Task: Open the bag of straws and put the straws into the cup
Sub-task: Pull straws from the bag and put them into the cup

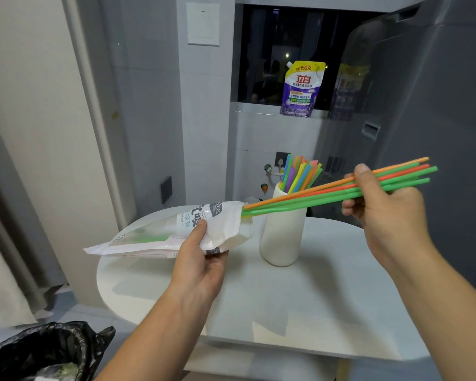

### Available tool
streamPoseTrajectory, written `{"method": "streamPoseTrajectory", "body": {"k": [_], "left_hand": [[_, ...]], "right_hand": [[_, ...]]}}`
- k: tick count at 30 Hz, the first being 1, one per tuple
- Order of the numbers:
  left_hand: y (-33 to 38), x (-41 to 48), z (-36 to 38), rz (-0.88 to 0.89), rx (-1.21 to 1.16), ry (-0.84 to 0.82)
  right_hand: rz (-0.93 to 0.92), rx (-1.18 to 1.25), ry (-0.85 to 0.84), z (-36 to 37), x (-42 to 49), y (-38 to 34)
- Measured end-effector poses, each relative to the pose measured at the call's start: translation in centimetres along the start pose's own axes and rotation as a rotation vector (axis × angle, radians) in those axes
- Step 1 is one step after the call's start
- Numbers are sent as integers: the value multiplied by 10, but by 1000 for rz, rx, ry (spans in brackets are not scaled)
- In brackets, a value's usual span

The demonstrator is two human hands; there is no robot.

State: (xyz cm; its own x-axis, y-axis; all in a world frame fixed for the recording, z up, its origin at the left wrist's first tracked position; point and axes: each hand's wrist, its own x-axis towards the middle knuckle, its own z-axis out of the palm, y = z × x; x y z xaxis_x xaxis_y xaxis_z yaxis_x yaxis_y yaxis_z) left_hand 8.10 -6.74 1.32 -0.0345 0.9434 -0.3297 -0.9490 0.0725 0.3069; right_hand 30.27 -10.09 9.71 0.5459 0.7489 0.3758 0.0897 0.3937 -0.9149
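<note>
Tabletop [327,298]: white, rounded, the largest surface; its near edge runs at 6 o'clock, with bare room on the right half around the cup.

Bag of straws [160,237]: white pouch, held above the tabletop at 9 o'clock of the cup, long axis near level, open mouth pointing toward 3 o'clock and just beside the cup's upper wall. A few green straws show faintly inside.

Cup [282,237]: tall, white, upright, centre of the tabletop; already stocked with a fan of coloured straws [302,174] at its rim.

Left hand [201,259]: closed around the bag's underside near the mouth, thumb pressed on top.

Right hand [382,199]: at 3 o'clock of the cup, thumb and fingers pinched shut on a bundle.

Bundle of straws [327,192]: orange, red and green; long axis slanting from the bag mouth at 9 o'clock up to 3 o'clock, crossing in front of the cup's rim. Tail ends sit in the bag mouth.

Judgement: the right hand is the nearer to the cup's opening; the bundle must clear the bag, then tip upright over the rim without snagging the standing straws.
</note>
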Motion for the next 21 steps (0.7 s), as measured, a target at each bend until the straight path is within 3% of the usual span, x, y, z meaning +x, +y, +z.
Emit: {"method": "streamPoseTrajectory", "body": {"k": [7,21], "left_hand": [[2,1,0,-6,1,-2],[-4,-1,1,-26,38,-21]], "right_hand": [[-49,-17,77,-15,17,-16],[-276,-354,147,-10,40,-45]]}}
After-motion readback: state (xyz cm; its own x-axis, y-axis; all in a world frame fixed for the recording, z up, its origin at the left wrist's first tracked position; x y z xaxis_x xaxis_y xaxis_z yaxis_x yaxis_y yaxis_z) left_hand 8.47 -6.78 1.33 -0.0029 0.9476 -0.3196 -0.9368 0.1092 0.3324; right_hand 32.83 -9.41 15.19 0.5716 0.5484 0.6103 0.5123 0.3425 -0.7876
